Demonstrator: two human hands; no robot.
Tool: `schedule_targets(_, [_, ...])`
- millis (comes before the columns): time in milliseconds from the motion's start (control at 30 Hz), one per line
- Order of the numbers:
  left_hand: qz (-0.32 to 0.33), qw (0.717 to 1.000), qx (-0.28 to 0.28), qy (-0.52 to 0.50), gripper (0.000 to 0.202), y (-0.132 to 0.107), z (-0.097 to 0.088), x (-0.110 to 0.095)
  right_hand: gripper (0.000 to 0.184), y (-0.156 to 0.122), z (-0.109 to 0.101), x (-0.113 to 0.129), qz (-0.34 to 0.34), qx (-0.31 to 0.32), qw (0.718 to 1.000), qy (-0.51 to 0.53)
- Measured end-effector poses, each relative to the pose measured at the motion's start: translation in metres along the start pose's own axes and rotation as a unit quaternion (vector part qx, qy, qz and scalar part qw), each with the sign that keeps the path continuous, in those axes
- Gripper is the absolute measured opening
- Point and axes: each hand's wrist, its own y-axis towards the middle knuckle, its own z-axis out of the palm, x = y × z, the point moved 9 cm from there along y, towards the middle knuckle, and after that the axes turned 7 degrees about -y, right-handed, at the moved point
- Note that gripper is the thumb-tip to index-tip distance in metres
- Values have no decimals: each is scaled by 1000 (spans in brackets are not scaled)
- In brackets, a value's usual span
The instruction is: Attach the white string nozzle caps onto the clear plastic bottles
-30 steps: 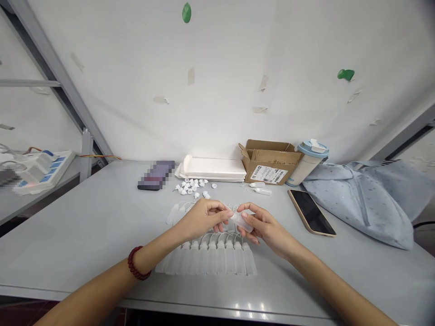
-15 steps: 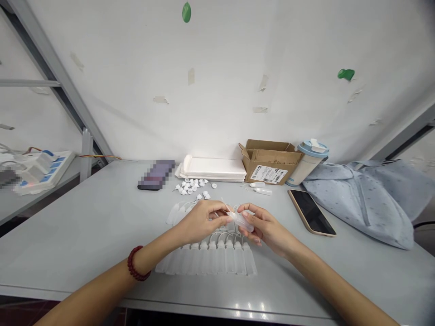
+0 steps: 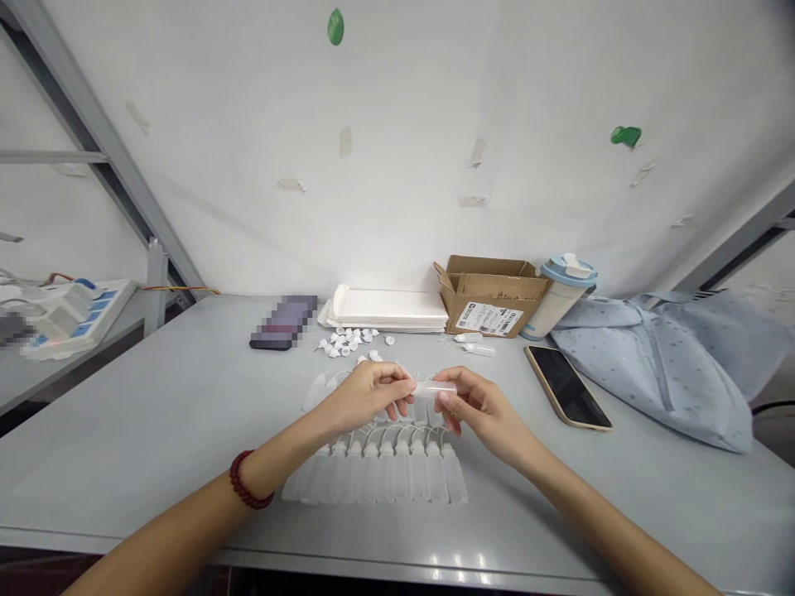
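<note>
Between my hands lies a small translucent plastic bottle (image 3: 435, 388), held level above the table. My left hand (image 3: 371, 392) pinches its left end, and the fingers cover that end. Around the right end, the thumb and fingers of my right hand (image 3: 475, 403) are closed. Below them a row of similar translucent bottles (image 3: 386, 473) lies side by side on the table, thin looped strips at their tops. A second group of bottles (image 3: 318, 391) behind is partly hidden by my hands. Several small white caps (image 3: 348, 340) are scattered farther back.
A stack of white sheets or packets (image 3: 388, 310) lies by the wall, beside an open cardboard box (image 3: 493, 302) and a blue-lidded cup (image 3: 556, 302). At right are a phone (image 3: 568, 387) and a pale blue cloth bag (image 3: 652, 364); a pixelated device (image 3: 286, 323) is at left.
The held bottle has turned from a downward slant to nearly level. My left fingers have closed over its left end, and my right hand has shifted slightly.
</note>
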Motion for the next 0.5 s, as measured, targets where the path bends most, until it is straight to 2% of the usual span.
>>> schedule_targets(133, [-31, 998, 52, -13, 34, -2, 10, 3, 37, 0, -2, 0, -8, -14, 1000, 1])
schedule_targets(200, [-37, 998, 59, -8, 37, -4, 12, 3, 37, 0, -2, 0, -14, -17, 1000, 2])
schedule_targets(400, [-4, 999, 36, 24, 37, -5, 8, -3, 34, -1, -1, 1, -32, -14, 999, -29])
schedule_targets(500, [16, 999, 6, 44, 31, -6, 4, -7, 34, -1, -2, -1, -23, -24, 998, -49])
